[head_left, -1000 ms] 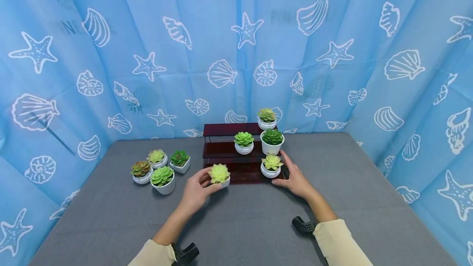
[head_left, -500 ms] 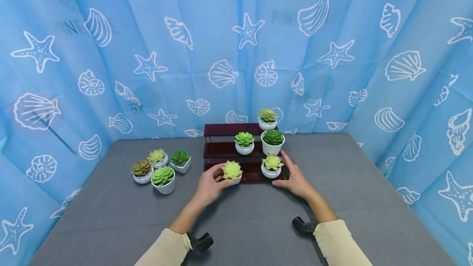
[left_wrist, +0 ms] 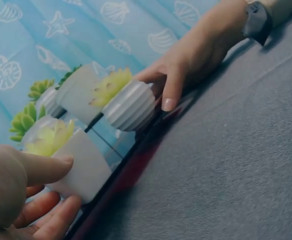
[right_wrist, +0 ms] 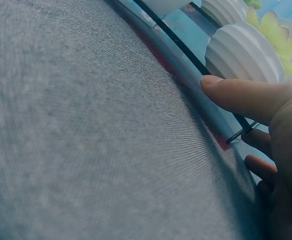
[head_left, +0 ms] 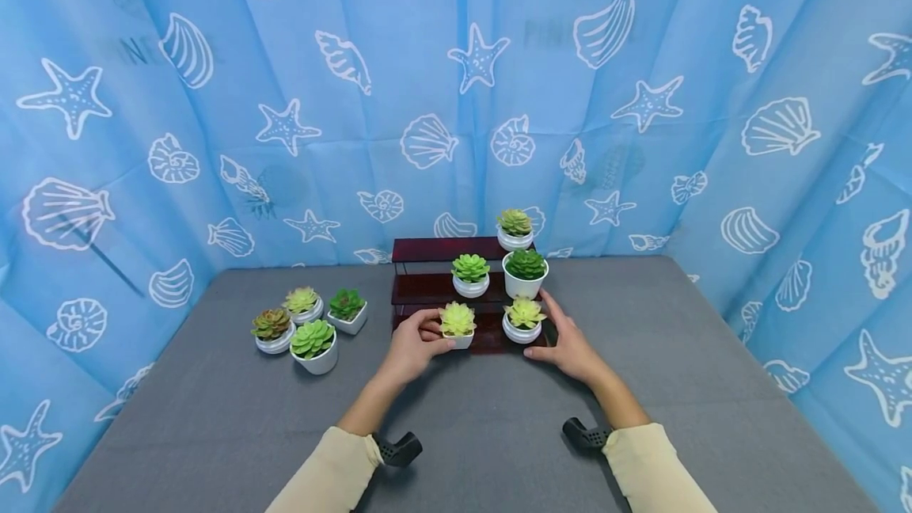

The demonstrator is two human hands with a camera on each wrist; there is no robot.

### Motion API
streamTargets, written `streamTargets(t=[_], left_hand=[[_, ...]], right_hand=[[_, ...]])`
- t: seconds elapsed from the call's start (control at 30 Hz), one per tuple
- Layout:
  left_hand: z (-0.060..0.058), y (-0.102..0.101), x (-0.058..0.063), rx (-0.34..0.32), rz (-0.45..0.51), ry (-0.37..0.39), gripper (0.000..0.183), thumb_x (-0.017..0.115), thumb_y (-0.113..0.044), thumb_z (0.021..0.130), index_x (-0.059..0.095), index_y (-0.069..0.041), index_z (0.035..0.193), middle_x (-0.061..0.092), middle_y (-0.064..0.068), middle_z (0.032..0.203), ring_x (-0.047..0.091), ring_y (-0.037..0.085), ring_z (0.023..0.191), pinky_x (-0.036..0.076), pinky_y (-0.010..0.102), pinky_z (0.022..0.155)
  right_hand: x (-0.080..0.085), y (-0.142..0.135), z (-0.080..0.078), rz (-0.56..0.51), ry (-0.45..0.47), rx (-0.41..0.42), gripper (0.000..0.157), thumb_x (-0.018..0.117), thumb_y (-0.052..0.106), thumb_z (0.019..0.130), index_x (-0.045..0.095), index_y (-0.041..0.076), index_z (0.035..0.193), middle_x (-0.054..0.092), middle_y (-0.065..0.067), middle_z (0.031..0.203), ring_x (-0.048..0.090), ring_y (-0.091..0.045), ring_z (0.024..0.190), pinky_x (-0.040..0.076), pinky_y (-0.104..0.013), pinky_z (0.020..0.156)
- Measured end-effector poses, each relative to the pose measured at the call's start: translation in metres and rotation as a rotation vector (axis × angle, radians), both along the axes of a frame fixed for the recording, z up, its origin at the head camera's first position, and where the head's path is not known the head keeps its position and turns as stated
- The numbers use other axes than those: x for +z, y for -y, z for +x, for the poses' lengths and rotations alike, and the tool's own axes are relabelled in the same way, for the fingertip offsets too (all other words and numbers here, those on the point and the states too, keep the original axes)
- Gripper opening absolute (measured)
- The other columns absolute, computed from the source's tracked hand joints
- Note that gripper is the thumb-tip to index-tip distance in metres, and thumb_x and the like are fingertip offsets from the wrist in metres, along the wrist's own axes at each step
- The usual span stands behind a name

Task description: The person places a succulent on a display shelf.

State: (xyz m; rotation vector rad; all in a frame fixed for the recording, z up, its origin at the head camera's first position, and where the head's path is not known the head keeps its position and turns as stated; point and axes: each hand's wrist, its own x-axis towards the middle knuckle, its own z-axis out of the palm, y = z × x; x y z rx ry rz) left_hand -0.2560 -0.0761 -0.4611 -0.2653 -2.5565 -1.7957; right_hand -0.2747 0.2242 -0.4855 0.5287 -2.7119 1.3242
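My left hand (head_left: 413, 348) pinches a small white pot with a yellow-green succulent (head_left: 458, 321) at the front of the lowest tier of the dark red three-tier display stand (head_left: 413, 287). In the left wrist view the thumb lies on the pot's (left_wrist: 83, 170) side, with curled fingers underneath and behind. My right hand (head_left: 570, 347) grips the stand's front right corner, thumb at the front edge and fingers round the end. Beside it sits a ribbed white pot with a yellow succulent (head_left: 522, 321). The second tier bears a bright green succulent (head_left: 470, 271) and a dark green succulent (head_left: 525, 271).
Another succulent (head_left: 514, 228) stands on the top tier at the right. Left of the stand, several potted succulents cluster on the grey table (head_left: 484, 434), among them a green succulent (head_left: 313, 343) and a reddish one (head_left: 272, 329). A blue shell-print curtain (head_left: 356, 141) hangs behind.
My left hand has carried the yellow-green succulent rightward to the lowest tier, beside the ribbed pot, and its pot now stands more upright. The right hand has stayed at the stand's corner.
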Motion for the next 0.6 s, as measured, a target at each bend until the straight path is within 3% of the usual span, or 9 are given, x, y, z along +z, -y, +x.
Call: streamTargets(t=[0.33, 0.6], left_hand=[[-0.001, -0.012, -0.001, 0.065, 0.007, 0.014, 0.051, 0.079, -0.008, 0.081, 0.059, -0.002, 0.128, 0.061, 0.008, 0.101, 0.062, 0.019, 0.085, 0.054, 0.029, 0.065], [-0.002, -0.021, -0.002, 0.078, 0.023, -0.02, 0.049, 0.08, -0.007, 0.08, 0.061, 0.0, 0.125, 0.062, 0.008, 0.099, 0.064, 0.02, 0.084, 0.055, 0.03, 0.065]], right_hand=[[0.0, 0.001, -0.001, 0.006, 0.002, -0.005, 0.107, 0.085, 0.02, 0.076, 0.015, 0.011, 0.156, 0.043, -0.029, 0.14, 0.038, -0.046, 0.127, 0.03, -0.066, 0.101], [-0.002, 0.001, -0.001, -0.007, -0.019, -0.003, 0.107, 0.086, 0.019, 0.074, 0.017, 0.008, 0.155, 0.041, -0.03, 0.143, 0.039, -0.047, 0.126, 0.029, -0.067, 0.101]])
